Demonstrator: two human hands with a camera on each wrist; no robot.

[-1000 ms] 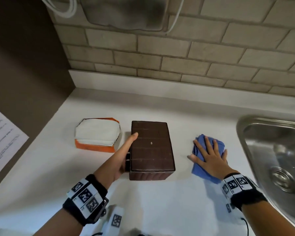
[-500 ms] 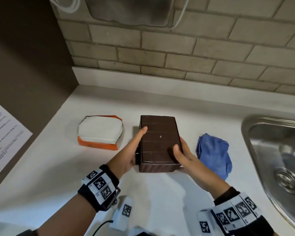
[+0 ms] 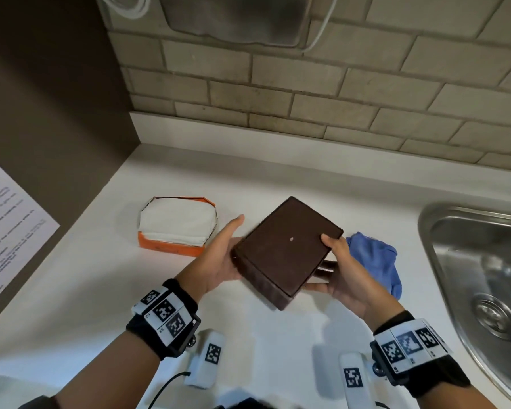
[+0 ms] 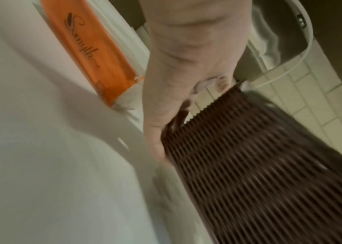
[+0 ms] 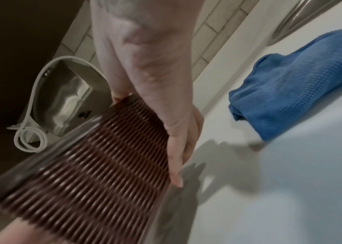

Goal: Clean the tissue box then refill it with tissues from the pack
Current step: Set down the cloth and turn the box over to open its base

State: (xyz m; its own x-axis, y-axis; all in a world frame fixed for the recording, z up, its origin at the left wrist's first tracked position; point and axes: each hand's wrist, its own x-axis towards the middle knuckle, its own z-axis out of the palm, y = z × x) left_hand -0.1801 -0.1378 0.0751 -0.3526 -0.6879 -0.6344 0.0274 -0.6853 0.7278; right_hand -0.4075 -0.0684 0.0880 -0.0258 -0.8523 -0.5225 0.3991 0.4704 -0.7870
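You hold the brown tissue box (image 3: 286, 250) lifted and tilted, left hand (image 3: 219, 261) and right hand (image 3: 341, 273) gripping opposite sides; cleaning step, so next likely free your right hand for the blue cloth (image 3: 375, 261) just right

From my head camera the white countertop (image 3: 278, 178) is evenly bright, with soft shadows under the brown ribbed tissue box (image 3: 286, 249) and a dull sheen on the stainless steel sink (image 3: 469, 261). The beige brick wall (image 3: 337, 84) bows at the frame edges and smears slightly. Both wrist views come through dimmer and greenish, streaked with motion blur across the box ribs (image 4: 249, 165); the blue waffle-weave cloth (image 5: 301, 79) is fairly sharp.
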